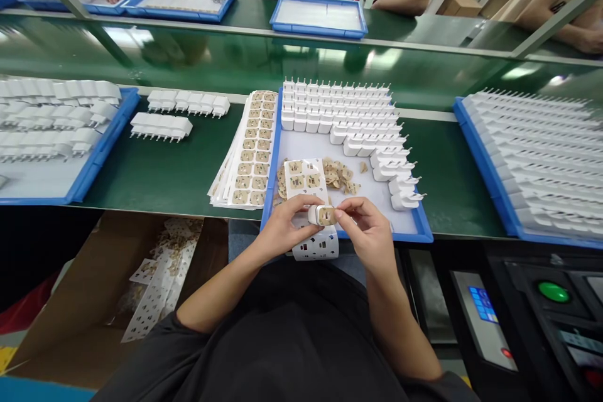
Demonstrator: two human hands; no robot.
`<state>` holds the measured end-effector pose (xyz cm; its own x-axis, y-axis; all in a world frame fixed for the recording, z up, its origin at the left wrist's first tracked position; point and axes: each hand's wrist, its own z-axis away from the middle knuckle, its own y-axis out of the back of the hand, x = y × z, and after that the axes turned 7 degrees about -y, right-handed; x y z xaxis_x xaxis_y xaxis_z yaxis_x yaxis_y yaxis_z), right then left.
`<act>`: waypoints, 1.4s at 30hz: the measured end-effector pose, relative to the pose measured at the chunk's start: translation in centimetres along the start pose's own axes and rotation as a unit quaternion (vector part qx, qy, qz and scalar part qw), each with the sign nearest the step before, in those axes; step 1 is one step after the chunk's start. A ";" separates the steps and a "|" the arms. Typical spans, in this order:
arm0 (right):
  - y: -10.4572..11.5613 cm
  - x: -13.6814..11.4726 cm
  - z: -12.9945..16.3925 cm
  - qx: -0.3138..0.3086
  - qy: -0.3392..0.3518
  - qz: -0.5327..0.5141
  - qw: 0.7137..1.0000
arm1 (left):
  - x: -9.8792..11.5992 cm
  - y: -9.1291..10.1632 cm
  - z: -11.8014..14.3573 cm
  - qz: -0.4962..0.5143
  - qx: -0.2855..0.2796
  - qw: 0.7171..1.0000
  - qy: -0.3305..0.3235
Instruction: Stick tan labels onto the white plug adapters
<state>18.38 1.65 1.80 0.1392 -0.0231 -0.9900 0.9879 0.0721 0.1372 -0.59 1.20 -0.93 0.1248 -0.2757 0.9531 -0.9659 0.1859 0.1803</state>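
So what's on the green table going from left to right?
Blue tray of white plugs → two loose rows of plugs → stack of sticker sheets → middle tray, where both hands hold one plug → right tray of plugs.

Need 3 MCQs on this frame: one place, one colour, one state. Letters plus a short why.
1. Where does the stack of sticker sheets lie?
A. left of the middle tray
B. inside the box
C. on the far table

2. What colour is the tray rim?
A. red
B. blue
C. yellow

3. How is the plug held?
A. lying in the tray
B. in the left hand alone
C. between both hands

Key: A, it lies against the tray's left rim; B, the rim is blue; C, the left hand and right hand both pinch it.
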 end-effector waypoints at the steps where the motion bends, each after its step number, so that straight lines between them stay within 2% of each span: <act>1: 0.0 0.0 0.0 0.000 0.000 -0.001 1.000 | 0.0 0.0 0.0 0.000 0.001 1.000 -0.002; 11: -0.3 0.2 0.1 0.008 0.010 0.019 1.000 | -0.1 0.0 0.1 -0.010 0.006 1.000 -0.012; 19: -0.8 -0.3 0.7 0.053 0.030 0.105 0.993 | 0.0 -0.1 0.1 -0.018 0.005 1.000 -0.008; 25: -1.1 -0.7 0.7 0.077 0.080 0.173 0.979 | 0.0 0.0 0.2 -0.031 0.006 0.999 -0.009; 30: -1.5 -1.2 0.9 0.102 0.156 0.242 0.952 | 0.0 0.0 0.1 -0.031 0.008 0.999 -0.014; 35: -1.7 -1.2 0.7 0.095 0.187 0.285 0.935 | -0.1 0.1 0.1 -0.039 0.011 0.999 -0.018; 37: -1.5 -0.9 0.5 0.103 0.171 0.283 0.938 | -0.1 0.1 0.1 -0.037 0.015 0.999 -0.017; 39: -1.2 -0.6 0.3 0.111 0.141 0.245 0.953 | -0.2 0.0 0.1 -0.031 0.021 0.999 -0.024; 42: -1.3 0.1 0.2 0.060 0.071 0.120 0.988 | -0.3 0.0 0.2 -0.028 0.033 0.998 -0.049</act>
<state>17.17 1.33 1.56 0.3680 0.1213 -0.9219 0.9298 -0.0599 0.3632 -0.63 1.11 -1.26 0.1597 -0.3757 0.9129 -0.9711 0.1064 0.2137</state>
